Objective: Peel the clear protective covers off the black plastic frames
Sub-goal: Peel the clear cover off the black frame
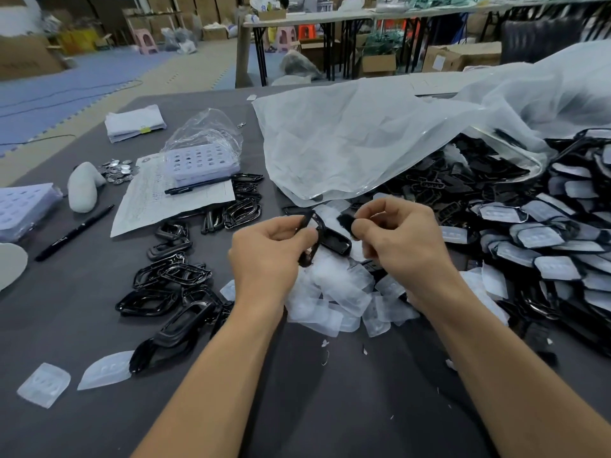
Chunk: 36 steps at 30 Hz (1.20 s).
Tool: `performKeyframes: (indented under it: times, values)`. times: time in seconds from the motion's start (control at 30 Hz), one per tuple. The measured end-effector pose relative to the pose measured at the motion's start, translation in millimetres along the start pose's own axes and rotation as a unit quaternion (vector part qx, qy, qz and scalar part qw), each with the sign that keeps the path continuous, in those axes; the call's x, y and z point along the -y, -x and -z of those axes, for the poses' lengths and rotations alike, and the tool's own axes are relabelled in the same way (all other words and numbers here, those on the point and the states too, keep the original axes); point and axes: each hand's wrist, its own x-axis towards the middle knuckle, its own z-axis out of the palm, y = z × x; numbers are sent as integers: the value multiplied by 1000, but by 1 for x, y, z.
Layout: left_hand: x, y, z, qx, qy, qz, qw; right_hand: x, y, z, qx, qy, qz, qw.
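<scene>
View: head
Left grip (267, 256): closed round the near end of a black frame (325, 241), raised off the bench (330, 408), probably to brace it against the pull.
Right grip (401, 241): thumb and forefinger pinched on a dark edge (345, 223) at the frame's far end. Cover or frame part, cannot tell. Placed as if to start the peel.
Black frame: tilted in the air between both grips, directly above the discard heap, handy for dropping a loosened cover straight down.
Peeled covers (334, 295): clear, heaped on the bench just under the grips.
Loose covers (43, 385): two, lying apart at the near left.
Bare frames (172, 292): glossy, piled left of the left grip, seemingly the done side.
Covered frames (545, 246): large heap at the right, spilling from under a big clear bag (380, 137), close to the right grip, seemingly the stock yet to do.
Paper sheet (148, 200): with a pen (195, 186) on it, far left, away from the working spot.
Progress: judged far from finished, going by the heap at the right.
</scene>
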Motion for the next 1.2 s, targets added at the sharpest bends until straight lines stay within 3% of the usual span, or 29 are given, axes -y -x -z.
performKeyframes:
  times: [0.23,0.63,0.8,0.9,1.0,1.07,1.13,1.2]
  values:
    - [-4,0,-3,25,134,73,988,-2,1,-8,-5,-116,2,993]
    - [-2,3,-8,55,159,87,982,4,4,-8,-1,-211,-16,977]
    - [-1,4,-7,82,130,18,988,7,3,-6,-35,-217,-59,974]
    - [0,0,-5,45,110,-32,992,7,0,-2,-48,-296,-116,947]
    - [1,4,-3,-45,-46,-106,992,7,-1,-2,-6,-330,-152,932]
    - [-5,14,-1,-87,-162,-165,969,5,0,-5,46,-337,-172,924]
    - [-3,15,-2,-76,-152,-197,966,4,1,-8,89,-334,-190,919]
    - [3,10,-5,-12,-59,-181,982,3,2,-12,106,-313,-193,924]
